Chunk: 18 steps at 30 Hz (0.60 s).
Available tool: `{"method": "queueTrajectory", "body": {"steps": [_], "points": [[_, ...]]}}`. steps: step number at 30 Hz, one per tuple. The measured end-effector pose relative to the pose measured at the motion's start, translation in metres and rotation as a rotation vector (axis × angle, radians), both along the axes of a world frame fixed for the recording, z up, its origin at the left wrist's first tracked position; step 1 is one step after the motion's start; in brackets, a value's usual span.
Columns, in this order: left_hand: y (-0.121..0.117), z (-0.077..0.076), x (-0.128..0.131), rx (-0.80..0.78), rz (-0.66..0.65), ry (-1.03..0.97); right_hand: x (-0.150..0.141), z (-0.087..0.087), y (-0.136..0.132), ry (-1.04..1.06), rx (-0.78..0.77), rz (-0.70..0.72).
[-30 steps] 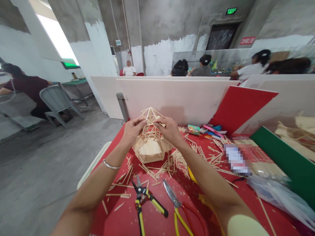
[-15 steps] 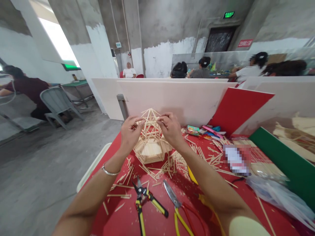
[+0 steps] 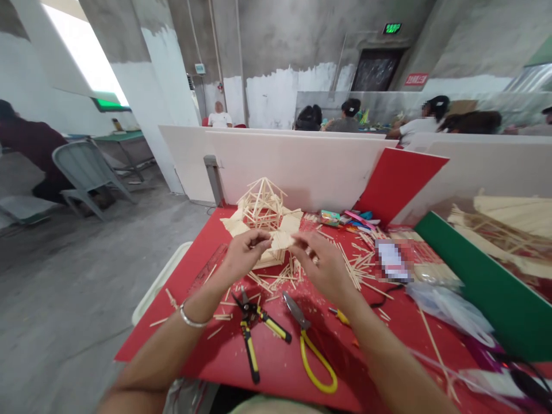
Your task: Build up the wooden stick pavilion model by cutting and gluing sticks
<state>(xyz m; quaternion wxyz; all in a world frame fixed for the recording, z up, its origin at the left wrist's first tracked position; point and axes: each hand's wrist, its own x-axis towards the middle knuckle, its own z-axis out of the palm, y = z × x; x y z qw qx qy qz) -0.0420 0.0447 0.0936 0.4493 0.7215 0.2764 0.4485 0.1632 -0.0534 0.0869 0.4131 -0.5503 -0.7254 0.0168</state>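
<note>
A small model frame of thin wooden sticks stands on the red table, with a peaked top and pale stick panels spread around its lower part. In front of it, my left hand pinches the left edge of a small pale panel of sticks. The fingers of my right hand are closed on the panel's right edge. Both hands hide part of the model's base. Nearer to me lie yellow-and-black cutters, with jaws apart, and scissors with a yellow handle.
Loose sticks litter the red table. Packaged sticks, a clear plastic bag and a green board lie to the right. White panels stand behind the table. Several people sit beyond them; another person sits at left.
Both hands have come down and nearer from the model's upper frame to the small panel in front of it. The view has shifted slightly, showing more of the table's front edge.
</note>
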Motion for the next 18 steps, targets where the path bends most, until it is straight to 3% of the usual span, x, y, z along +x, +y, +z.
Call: {"method": "queueTrajectory", "body": {"steps": [3, 5, 8, 10, 14, 18], "points": [[-0.018, -0.025, -0.006, -0.27, -0.036, -0.114, -0.007, -0.052, -0.063, -0.093, -0.309, -0.057], [-0.029, -0.04, -0.006, -0.398, -0.058, -0.168, -0.011, -0.086, -0.099, -0.199, -0.563, -0.191], [-0.043, -0.053, 0.0, -0.52, -0.079, -0.247, -0.016, -0.119, -0.13, -0.372, -0.759, -0.348], [-0.051, -0.057, 0.006, -0.576, -0.081, -0.285, -0.017, -0.127, -0.138, -0.417, -0.792, -0.382], [-0.057, -0.056, 0.015, -0.619, -0.061, -0.31, -0.02, -0.127, -0.135, -0.469, -0.858, -0.406], [-0.057, -0.048, 0.016, -0.582, 0.007, -0.311, -0.018, -0.127, -0.13, -0.464, -0.81, -0.402]]}}
